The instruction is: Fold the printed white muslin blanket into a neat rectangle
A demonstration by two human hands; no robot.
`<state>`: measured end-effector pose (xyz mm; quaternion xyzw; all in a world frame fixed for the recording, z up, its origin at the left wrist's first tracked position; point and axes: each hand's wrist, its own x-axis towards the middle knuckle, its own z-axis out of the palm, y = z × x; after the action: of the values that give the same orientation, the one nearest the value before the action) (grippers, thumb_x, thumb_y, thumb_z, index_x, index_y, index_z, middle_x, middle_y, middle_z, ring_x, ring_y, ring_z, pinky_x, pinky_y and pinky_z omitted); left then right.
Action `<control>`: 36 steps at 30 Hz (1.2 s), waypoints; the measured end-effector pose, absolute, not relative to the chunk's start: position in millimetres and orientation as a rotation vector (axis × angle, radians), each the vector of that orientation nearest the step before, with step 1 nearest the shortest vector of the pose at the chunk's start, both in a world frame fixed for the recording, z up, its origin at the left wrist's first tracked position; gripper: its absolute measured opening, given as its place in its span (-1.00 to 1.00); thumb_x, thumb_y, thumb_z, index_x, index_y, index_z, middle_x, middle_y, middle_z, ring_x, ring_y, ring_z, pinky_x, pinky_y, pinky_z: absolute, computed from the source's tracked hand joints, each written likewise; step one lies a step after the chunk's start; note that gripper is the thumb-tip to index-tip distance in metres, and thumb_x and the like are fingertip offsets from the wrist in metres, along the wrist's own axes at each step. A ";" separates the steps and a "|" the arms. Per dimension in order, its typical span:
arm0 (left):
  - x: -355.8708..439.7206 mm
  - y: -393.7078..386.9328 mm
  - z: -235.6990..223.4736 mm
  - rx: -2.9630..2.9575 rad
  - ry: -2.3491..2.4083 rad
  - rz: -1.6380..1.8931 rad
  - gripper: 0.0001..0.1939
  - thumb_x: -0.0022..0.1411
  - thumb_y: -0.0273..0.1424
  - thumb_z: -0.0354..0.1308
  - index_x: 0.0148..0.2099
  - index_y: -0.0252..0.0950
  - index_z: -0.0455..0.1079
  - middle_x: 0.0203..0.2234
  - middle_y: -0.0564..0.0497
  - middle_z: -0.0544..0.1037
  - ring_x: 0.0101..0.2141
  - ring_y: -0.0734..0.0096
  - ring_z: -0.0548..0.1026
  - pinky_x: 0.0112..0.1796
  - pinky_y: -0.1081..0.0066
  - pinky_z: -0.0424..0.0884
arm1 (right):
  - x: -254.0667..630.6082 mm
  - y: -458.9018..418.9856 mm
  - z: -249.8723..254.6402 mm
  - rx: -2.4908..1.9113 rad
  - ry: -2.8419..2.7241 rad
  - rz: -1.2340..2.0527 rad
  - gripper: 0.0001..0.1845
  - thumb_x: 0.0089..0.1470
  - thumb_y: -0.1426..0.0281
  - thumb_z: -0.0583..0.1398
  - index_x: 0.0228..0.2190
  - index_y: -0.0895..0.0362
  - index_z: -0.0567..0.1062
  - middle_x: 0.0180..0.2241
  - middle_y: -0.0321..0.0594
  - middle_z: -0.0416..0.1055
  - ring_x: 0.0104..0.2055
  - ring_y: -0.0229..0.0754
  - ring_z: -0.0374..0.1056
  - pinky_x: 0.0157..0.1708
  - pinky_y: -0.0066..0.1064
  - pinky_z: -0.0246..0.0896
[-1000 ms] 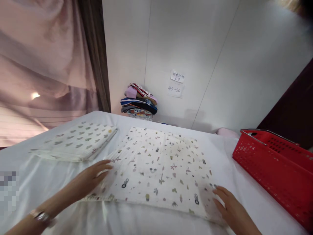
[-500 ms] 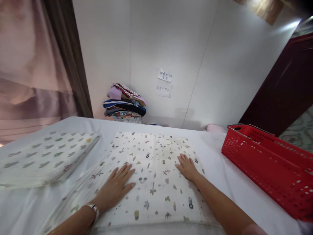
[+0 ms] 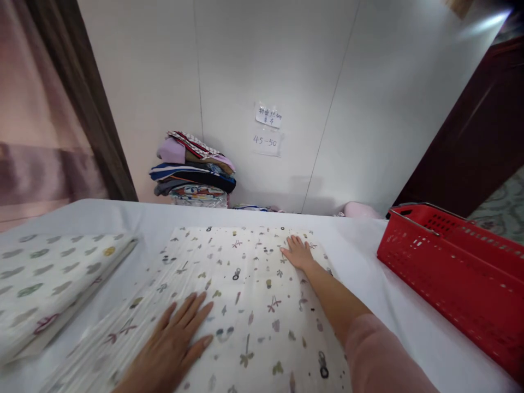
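A white cloth (image 3: 245, 278) printed with small plants, faces and other motifs lies spread before me, with creases along its left side. My left hand (image 3: 176, 338) rests flat on its near left part, fingers spread. Farther away, my right hand (image 3: 298, 252) lies flat near the cloth's far right corner, its fingers spread too. Neither hand grips anything. The cloth's near edge is out of view.
To the left lies a folded white cloth (image 3: 53, 273) with grey leaf-like prints. A red perforated basket (image 3: 450, 273) stands at the right on the white-covered table (image 3: 364, 316). Folded fabrics (image 3: 194, 169) are stacked by the wall, below paper signs (image 3: 267, 128).
My right hand has slid away from me toward the cloth's far edge. My left hand stays flat on the cloth, now lower in view, and the camera view has shifted.
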<state>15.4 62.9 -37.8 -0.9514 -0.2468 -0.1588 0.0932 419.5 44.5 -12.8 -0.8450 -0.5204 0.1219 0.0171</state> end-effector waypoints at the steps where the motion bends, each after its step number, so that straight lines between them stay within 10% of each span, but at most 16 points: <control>1: 15.3 62.9 -38.3 -2.816 -0.730 -0.471 -0.33 0.21 0.00 -0.10 0.30 -0.03 -0.11 0.24 0.06 0.07 0.19 0.18 0.12 0.14 0.09 0.05 | 422.6 46.6 -13.0 -2.620 -1.626 0.397 -0.18 0.09 -0.09 -0.31 0.26 0.09 -0.19 0.31 -0.28 -0.46 0.32 -0.08 -0.53 0.20 -0.07 -0.55; 36: 8.0 78.8 -72.5 -2.869 -0.811 -0.499 -0.36 0.20 0.00 -0.07 0.28 0.03 -0.07 0.25 0.11 0.06 0.21 0.17 0.07 0.19 0.07 -0.10 | 496.8 53.4 -13.4 -2.750 -1.369 0.349 -0.22 0.12 -0.03 -0.27 0.25 0.13 -0.15 0.31 -0.22 -0.42 0.32 -0.10 -0.49 0.19 -0.04 -0.47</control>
<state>8.0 78.8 -72.5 -0.9474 -0.2678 -0.1647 0.0593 496.8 53.4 -13.4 -0.8892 -0.4426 0.1129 0.0251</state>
